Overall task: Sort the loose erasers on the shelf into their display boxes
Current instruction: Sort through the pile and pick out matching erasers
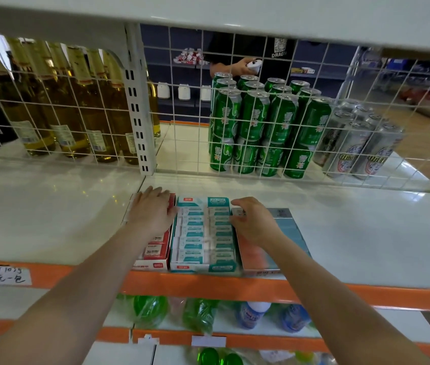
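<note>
- Standing at the white shelf with the orange front lip (208,284), I see three cardboard display boxes set side by side at its front edge, long sides running front to back.
- The left hand (150,210) lies flat, fingers straight and together, on the far end of the red-and-white display box (155,255), pressing or steadying it; it holds nothing that I can see.
- The right hand (254,223) has its fingers curled at the seam between the teal-and-white display box (203,233) in the middle and the pale blue flat-topped box (286,227) on the right. Whether it pinches an eraser I cannot tell; the fingertips are hidden.
- The white erasers with teal sleeves (195,239) fill the middle box in two neat columns, each lying crosswise to the box's length. No loose eraser shows on the bare shelf, so the sorting looks close to done.
- The turning point, I judge, is that right-hand seam: the right hand is nearer, and any last eraser would drop leftward into the right column.
- Room is wide on both sides of the boxes; behind, the white wire mesh panel (261,143) stands well back. The front lip is the edge to mind.
</note>
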`<act>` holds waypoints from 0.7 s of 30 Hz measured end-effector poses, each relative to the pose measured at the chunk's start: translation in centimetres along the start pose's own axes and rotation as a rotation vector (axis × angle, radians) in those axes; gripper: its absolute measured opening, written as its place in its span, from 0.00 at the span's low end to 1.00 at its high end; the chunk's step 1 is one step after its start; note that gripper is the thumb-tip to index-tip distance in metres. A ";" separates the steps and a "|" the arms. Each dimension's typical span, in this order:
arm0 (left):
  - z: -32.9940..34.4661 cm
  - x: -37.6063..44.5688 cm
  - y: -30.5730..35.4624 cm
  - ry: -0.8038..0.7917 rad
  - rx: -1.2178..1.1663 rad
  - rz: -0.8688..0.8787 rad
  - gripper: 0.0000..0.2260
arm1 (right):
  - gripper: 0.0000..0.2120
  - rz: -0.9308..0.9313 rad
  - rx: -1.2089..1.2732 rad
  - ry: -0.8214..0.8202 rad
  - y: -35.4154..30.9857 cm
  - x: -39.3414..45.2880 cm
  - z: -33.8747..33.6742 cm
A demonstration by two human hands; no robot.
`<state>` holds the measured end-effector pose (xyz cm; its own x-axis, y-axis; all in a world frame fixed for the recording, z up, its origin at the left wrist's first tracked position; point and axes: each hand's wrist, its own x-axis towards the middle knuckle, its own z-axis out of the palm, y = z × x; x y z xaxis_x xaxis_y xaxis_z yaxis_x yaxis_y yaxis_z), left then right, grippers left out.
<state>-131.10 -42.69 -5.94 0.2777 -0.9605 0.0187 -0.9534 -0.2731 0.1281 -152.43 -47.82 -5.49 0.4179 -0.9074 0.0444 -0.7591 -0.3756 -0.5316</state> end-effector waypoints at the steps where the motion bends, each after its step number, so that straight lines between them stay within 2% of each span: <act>1: 0.0 0.4 -0.1 -0.019 0.003 -0.019 0.25 | 0.20 -0.011 0.015 -0.024 -0.1 0.5 0.1; 5: 0.2 1.1 -0.2 -0.026 -0.087 0.025 0.23 | 0.21 -0.040 0.062 -0.081 -0.5 2.4 0.7; 11: 0.9 1.3 -0.2 0.008 -0.154 0.094 0.21 | 0.22 -0.062 -0.031 -0.160 -0.9 3.8 1.4; 21: 1.2 1.0 0.5 -0.009 -0.175 0.166 0.20 | 0.18 -0.027 -0.030 -0.059 0.0 2.9 1.6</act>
<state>-131.40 -43.82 -7.02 0.1167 -0.9921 0.0451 -0.9508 -0.0985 0.2936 -150.43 -50.20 -6.69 0.4663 -0.8846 0.0080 -0.7613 -0.4059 -0.5056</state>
